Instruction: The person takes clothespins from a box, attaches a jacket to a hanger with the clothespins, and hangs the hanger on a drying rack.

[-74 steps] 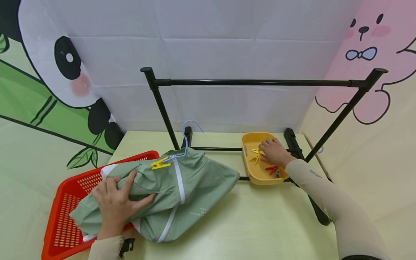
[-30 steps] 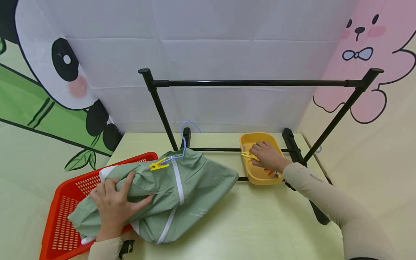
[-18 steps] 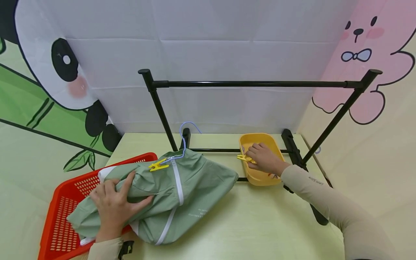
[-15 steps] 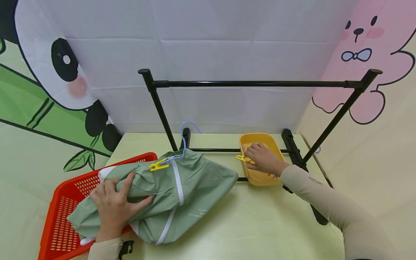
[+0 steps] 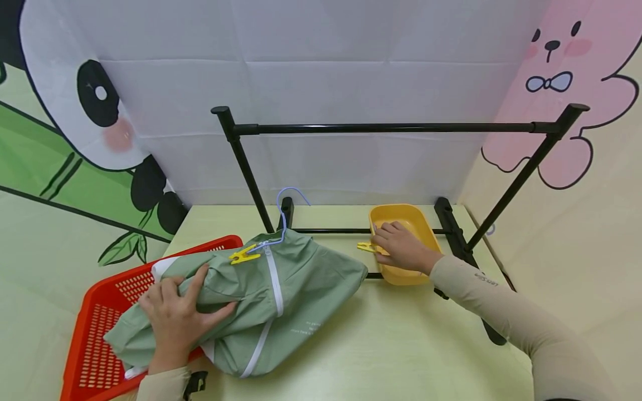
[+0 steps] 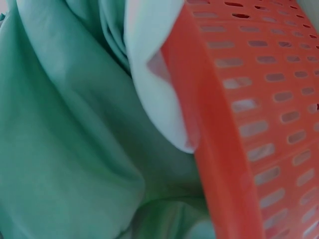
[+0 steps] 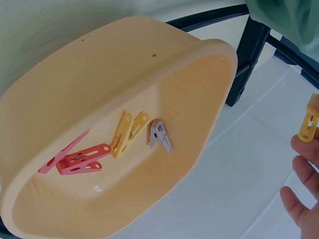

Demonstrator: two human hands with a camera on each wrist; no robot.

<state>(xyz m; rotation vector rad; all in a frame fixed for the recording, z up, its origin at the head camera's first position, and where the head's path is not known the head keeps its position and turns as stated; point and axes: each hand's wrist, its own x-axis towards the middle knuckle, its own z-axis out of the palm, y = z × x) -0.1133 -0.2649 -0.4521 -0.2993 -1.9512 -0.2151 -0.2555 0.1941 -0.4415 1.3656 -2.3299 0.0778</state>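
Note:
In the head view my left hand (image 5: 173, 317) rests on a light green zip jacket (image 5: 301, 295), thumb and index finger spread apart. The jacket lies partly over a red basket (image 5: 95, 323). A blue hanger (image 5: 285, 214) sits at its collar, where a yellow clothespin (image 5: 244, 254) is clipped. My right hand (image 5: 401, 245) pinches another yellow clothespin (image 5: 367, 247) above the left rim of a yellow tray (image 5: 426, 234). The right wrist view shows this clothespin (image 7: 308, 124) at the fingertips. Green cloth (image 6: 75, 124) and the basket fill the left wrist view, with the left hand out of sight.
Red clothespins (image 7: 82, 159), a yellow clothespin (image 7: 127, 133) and a grey clothespin (image 7: 160, 136) lie in the tray. A black rack (image 5: 391, 128) stands behind, its lower bars passing by the tray. The pale table (image 5: 401, 340) extends in front.
My right hand has picked a yellow clothespin out of the tray and carried it left, past the tray's rim. The left hand and jacket have stayed in place.

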